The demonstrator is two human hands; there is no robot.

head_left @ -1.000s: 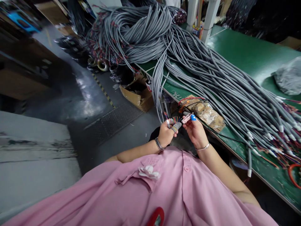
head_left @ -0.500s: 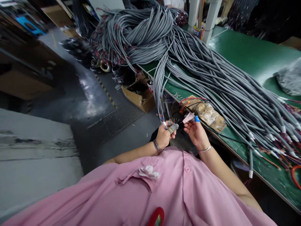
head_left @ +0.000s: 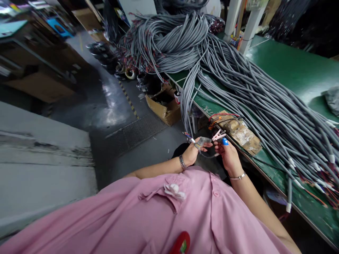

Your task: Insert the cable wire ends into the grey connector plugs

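Observation:
My left hand [head_left: 192, 153] is closed around the end of a grey cable [head_left: 188, 106] that hangs off the bench edge, its coloured wire tips [head_left: 187, 135] sticking out past the fingers. A grey-taped finger [head_left: 202, 141] points toward my right hand [head_left: 229, 155], which pinches a small pink-and-white piece [head_left: 218, 135]; one fingertip wears a blue cap [head_left: 225, 141]. The two hands almost touch, just in front of the green bench [head_left: 280, 67]. A thin dark wire loops between them.
A big heap of grey cables [head_left: 238, 88] covers the bench and spills from a pile at the back. A taped wooden block [head_left: 238, 130] sits on the bench edge. A cardboard box [head_left: 164, 106] stands on the floor below. White posts [head_left: 251, 24] rise behind.
The hands have come closer together and the fanned wire tips are now less spread. The view has shifted slightly left and down.

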